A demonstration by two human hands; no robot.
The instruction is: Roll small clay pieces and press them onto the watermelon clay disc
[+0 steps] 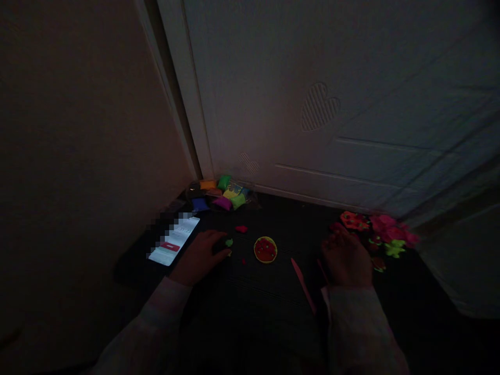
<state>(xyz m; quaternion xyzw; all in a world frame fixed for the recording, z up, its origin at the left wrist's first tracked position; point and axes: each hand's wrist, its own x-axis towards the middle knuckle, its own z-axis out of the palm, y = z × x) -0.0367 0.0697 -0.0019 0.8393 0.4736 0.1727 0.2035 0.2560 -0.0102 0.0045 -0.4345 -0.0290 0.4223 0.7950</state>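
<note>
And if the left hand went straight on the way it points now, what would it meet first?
Most likely the small green piece, just ahead of the left hand; the dim picture leaves unclear whether they touch.

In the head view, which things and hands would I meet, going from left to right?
Lit phone, left hand, small red lump, round yellow-rimmed piece, pink knife, right hand, yellow-green piece.
</note>
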